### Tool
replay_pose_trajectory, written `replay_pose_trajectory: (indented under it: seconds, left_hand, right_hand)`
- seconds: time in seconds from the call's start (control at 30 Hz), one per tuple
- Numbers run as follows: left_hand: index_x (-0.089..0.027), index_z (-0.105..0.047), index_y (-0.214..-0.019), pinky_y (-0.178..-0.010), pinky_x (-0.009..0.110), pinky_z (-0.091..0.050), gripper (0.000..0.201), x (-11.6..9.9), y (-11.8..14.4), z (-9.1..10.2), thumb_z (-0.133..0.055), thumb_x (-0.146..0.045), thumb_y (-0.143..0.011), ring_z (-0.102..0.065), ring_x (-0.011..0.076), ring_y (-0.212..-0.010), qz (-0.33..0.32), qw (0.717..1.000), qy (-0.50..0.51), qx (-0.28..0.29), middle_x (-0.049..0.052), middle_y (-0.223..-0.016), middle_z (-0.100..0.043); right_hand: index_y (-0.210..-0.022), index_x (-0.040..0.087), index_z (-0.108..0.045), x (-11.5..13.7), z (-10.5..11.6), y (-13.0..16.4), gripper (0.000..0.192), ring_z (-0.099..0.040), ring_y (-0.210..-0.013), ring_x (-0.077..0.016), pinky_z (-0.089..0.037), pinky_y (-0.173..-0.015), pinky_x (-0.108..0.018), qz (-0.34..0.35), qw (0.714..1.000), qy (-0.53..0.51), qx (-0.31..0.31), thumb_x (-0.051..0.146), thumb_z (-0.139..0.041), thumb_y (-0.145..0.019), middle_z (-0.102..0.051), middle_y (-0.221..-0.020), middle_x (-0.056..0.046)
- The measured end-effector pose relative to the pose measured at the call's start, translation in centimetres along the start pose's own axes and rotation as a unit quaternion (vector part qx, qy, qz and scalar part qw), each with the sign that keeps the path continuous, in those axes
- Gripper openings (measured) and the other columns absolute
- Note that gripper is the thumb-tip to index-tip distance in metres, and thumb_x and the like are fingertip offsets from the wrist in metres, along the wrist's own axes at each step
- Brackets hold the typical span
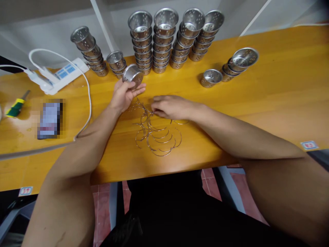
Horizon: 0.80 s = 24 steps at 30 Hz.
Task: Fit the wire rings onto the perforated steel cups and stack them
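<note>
My left hand (125, 94) holds a small perforated metal cup (132, 74) tilted on its side, just above the wooden table (269, 103). My right hand (171, 107) rests palm down on a pile of curved wire handles (156, 135) spread in front of me; its fingertips pinch at one wire near the pile's top. Whether that wire is lifted off the table cannot be made out.
Several stacks of perforated metal cups (159, 41) line the back of the table, with a shorter stack (240, 61) and a single cup (210, 78) at the right. A white power strip (64, 73) and cable, a green-handled tool (15, 107) and a blurred phone (50, 119) lie at left.
</note>
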<state>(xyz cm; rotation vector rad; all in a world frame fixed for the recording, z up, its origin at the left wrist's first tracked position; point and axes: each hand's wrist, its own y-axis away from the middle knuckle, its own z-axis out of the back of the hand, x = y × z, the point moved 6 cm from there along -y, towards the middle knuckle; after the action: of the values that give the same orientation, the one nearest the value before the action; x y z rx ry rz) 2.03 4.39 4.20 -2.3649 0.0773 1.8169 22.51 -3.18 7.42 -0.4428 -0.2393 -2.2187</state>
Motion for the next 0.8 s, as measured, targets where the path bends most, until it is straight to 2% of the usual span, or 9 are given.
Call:
replay_pose_trajectory:
  seconds: [0.13,0.23,0.33,0.43,0.53,0.67,0.73,0.8]
  left_hand:
    - [-0.028,-0.078,-0.121,-0.119,0.060,-0.081,0.061,0.4,-0.3,0.3,-0.093,-0.081,-0.093,-0.089,0.0439,-0.139,0.013,1.000,0.002,0.001,0.012,-0.133,-0.092]
    - [-0.033,-0.078,-0.127,-0.110,0.058,-0.084,0.063,1.1,-0.6,1.0,-0.104,-0.077,-0.090,-0.089,0.0435,-0.139,0.018,1.000,-0.015,-0.018,0.010,-0.135,-0.092]
    - [-0.036,-0.074,-0.132,-0.118,0.062,-0.080,0.075,1.0,-0.6,1.3,-0.118,-0.059,-0.077,-0.084,0.0446,-0.150,-0.006,0.998,-0.048,-0.034,0.007,-0.143,-0.089]
    - [-0.032,-0.074,-0.135,-0.136,0.061,-0.070,0.086,0.5,-0.5,1.2,-0.124,-0.046,-0.066,-0.074,0.0457,-0.164,-0.054,0.993,-0.103,-0.021,0.010,-0.150,-0.085]
    - [-0.027,-0.074,-0.138,-0.142,0.058,-0.063,0.093,1.3,-1.7,1.7,-0.125,-0.045,-0.063,-0.070,0.0468,-0.168,-0.102,0.984,-0.143,0.018,0.014,-0.158,-0.080]
    - [-0.026,-0.069,-0.147,-0.135,0.062,-0.068,0.110,4.7,-5.1,4.2,-0.127,-0.051,-0.058,-0.075,0.0473,-0.157,-0.152,0.971,-0.171,0.067,0.017,-0.158,-0.078]
    - [-0.029,-0.066,-0.149,-0.132,0.064,-0.070,0.113,6.3,-6.6,5.4,-0.128,-0.056,-0.059,-0.077,0.0464,-0.154,-0.169,0.965,-0.184,0.084,0.017,-0.159,-0.077]
    - [-0.031,-0.065,-0.149,-0.128,0.065,-0.073,0.116,7.2,-7.4,6.3,-0.129,-0.062,-0.058,-0.079,0.0459,-0.150,-0.183,0.961,-0.185,0.088,0.017,-0.159,-0.077]
  right_hand:
    - [-0.110,0.023,-0.073,-0.5,0.9,0.4,0.009,-0.067,-0.099,-0.0260,-0.045,-0.089,-0.038,0.004,1.000,-0.026,-0.017,0.015,-0.074,-0.113,-0.076,-0.121,-0.010]
    - [-0.108,0.024,-0.072,-1.1,1.5,0.5,0.009,-0.067,-0.099,-0.0254,-0.049,-0.095,-0.039,0.017,0.998,-0.057,-0.024,0.016,-0.073,-0.113,-0.074,-0.117,-0.009]
    - [-0.107,0.024,-0.073,-1.9,2.0,0.6,0.008,-0.068,-0.100,-0.0248,-0.052,-0.097,-0.040,0.034,0.994,-0.096,-0.046,0.020,-0.074,-0.114,-0.074,-0.117,-0.008]
    - [-0.109,0.025,-0.075,-3.4,2.1,0.5,0.005,-0.065,-0.093,-0.0220,-0.054,-0.092,-0.039,0.032,0.984,-0.155,-0.075,0.026,-0.078,-0.114,-0.073,-0.110,-0.005]
    - [-0.109,0.026,-0.072,-5.6,1.4,-0.1,0.017,-0.059,-0.080,-0.0179,-0.052,-0.079,-0.035,0.023,0.957,-0.277,-0.082,0.037,-0.085,-0.112,-0.069,-0.092,0.001]
    - [-0.101,0.025,-0.068,-8.2,0.3,-1.0,0.036,-0.056,-0.067,-0.0115,-0.042,-0.061,-0.025,0.024,0.902,-0.418,-0.107,0.039,-0.101,-0.096,-0.072,-0.081,0.003]
    - [-0.100,0.025,-0.067,-9.0,-0.1,-1.4,0.036,-0.054,-0.059,-0.0095,-0.038,-0.053,-0.023,0.007,0.878,-0.462,-0.127,0.035,-0.101,-0.096,-0.073,-0.076,0.004]
    - [-0.102,0.025,-0.068,-9.4,-0.5,-1.6,0.031,-0.054,-0.053,-0.0094,-0.040,-0.047,-0.023,-0.022,0.857,-0.491,-0.156,0.034,-0.097,-0.105,-0.073,-0.074,0.004]
